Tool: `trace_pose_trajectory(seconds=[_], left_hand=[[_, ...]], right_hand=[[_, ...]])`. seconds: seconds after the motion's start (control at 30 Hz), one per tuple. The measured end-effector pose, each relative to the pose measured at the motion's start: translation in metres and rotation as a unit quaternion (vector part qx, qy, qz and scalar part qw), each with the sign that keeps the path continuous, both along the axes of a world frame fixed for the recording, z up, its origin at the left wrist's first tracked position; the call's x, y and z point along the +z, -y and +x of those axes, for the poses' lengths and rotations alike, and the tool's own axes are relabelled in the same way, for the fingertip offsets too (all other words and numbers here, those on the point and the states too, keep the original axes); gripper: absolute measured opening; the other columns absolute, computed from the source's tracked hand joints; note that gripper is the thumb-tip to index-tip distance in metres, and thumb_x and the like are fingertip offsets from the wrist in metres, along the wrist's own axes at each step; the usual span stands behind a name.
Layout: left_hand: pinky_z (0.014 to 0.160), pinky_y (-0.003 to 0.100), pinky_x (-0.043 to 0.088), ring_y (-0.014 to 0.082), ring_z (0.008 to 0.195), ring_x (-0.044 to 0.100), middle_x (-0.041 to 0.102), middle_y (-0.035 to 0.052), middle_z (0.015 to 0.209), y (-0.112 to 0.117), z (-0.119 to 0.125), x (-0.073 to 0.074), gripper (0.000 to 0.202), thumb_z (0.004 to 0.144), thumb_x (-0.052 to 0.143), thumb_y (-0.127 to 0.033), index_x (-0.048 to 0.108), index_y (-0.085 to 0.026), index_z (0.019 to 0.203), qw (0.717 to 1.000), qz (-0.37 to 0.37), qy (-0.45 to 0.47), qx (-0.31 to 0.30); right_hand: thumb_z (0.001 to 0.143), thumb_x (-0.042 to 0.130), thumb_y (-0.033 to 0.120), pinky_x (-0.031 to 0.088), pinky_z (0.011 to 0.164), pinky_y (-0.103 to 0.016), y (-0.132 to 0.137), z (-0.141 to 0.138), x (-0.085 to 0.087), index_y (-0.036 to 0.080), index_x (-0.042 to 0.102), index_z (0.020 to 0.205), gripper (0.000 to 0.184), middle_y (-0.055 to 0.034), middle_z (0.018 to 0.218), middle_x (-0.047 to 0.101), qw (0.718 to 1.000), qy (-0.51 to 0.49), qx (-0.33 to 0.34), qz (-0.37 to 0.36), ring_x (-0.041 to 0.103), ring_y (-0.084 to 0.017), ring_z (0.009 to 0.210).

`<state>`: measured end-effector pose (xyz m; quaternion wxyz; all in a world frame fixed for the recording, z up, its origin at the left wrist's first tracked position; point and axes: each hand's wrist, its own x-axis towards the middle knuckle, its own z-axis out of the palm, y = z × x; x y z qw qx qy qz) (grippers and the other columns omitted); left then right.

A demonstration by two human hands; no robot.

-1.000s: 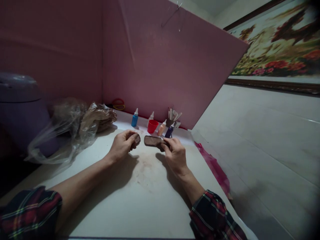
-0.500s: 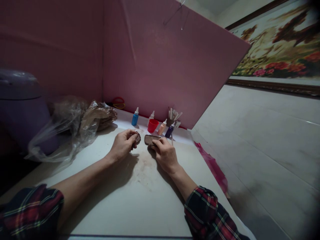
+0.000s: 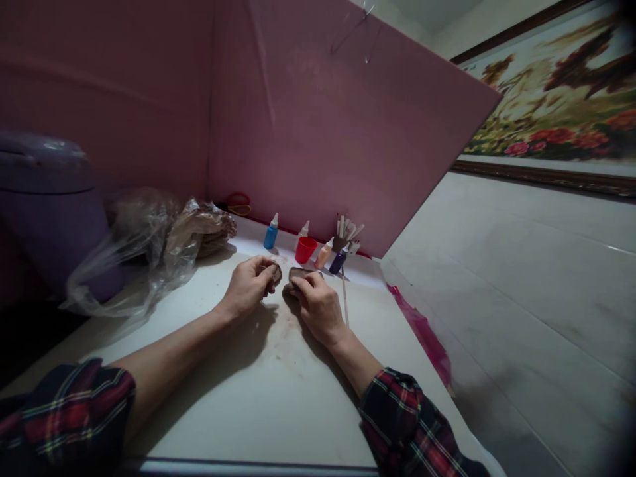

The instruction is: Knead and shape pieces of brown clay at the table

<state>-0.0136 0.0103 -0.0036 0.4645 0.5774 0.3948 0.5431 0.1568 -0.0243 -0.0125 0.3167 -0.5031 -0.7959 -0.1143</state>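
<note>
Between the thumb and fingers of my left hand [image 3: 251, 286] is a small, rounded lump of brown clay [image 3: 277, 271], raised a little over the table. To its right, my right hand [image 3: 318, 306] is closed, fingertips pinching a dark brown piece of clay [image 3: 288, 290]. A flat slab of brown clay [image 3: 299, 271] lies just behind these fingertips, partly covered by the hand. Whether the pinched piece is joined to the slab is hard to see. Close by my right hand, a thin stick [image 3: 345, 298] rests on the table.
Behind the hands stand a blue bottle [image 3: 271, 233], a red cup [image 3: 306, 250], a peach bottle [image 3: 324, 254], a dark purple bottle [image 3: 338, 260] and a holder of tools [image 3: 342, 233]. At left are a plastic bag [image 3: 173, 245], scissors [image 3: 239, 204] and a purple bin [image 3: 54, 218].
My right hand has shifted left along the slab, toward my left hand, and more of the thin stick shows. My left hand keeps its hold on the clay. The view has shifted slightly.
</note>
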Motion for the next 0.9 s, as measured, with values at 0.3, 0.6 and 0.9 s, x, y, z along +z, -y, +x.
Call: trace_pose_trajectory(seconds=[0.3, 0.6, 0.9], left_hand=[[0.039, 0.02, 0.033, 0.0098, 0.04, 0.046, 0.053, -0.0033, 0.046, -0.001, 0.0, 0.004, 0.015, 0.072, 0.061, -0.03, 0.06, -0.015, 0.074, 0.999, -0.009, 0.046, 0.025], [0.038, 0.02, 0.033, 0.0104, 0.039, 0.046, 0.054, -0.0028, 0.045, -0.001, 0.0, 0.004, 0.013, 0.07, 0.062, -0.028, 0.06, -0.016, 0.073, 0.998, -0.026, 0.054, 0.032], [0.039, 0.02, 0.034, 0.01, 0.041, 0.046, 0.054, -0.0025, 0.049, -0.005, 0.0, 0.002, 0.017, 0.07, 0.063, -0.031, 0.062, -0.015, 0.074, 0.998, -0.021, 0.046, 0.039]], right_hand=[[0.088, 0.053, 0.02, 0.049, 0.073, -0.028, 0.012, -0.008, 0.005, 0.021, 0.064, 0.11, 0.024, -0.0081, 0.095, 0.061, 0.998, -0.008, 0.067, -0.008, 0.06, -0.018, 0.083], [0.086, 0.057, 0.022, 0.05, 0.073, -0.029, 0.022, 0.007, 0.012, 0.021, 0.067, 0.104, 0.021, -0.0075, 0.095, 0.062, 0.993, -0.101, 0.057, -0.031, 0.061, -0.017, 0.081], [0.079, 0.065, 0.021, 0.045, 0.06, -0.024, 0.039, 0.021, 0.027, 0.018, 0.071, 0.091, 0.013, -0.0034, 0.079, 0.066, 0.968, -0.172, 0.133, -0.127, 0.055, -0.012, 0.064]])
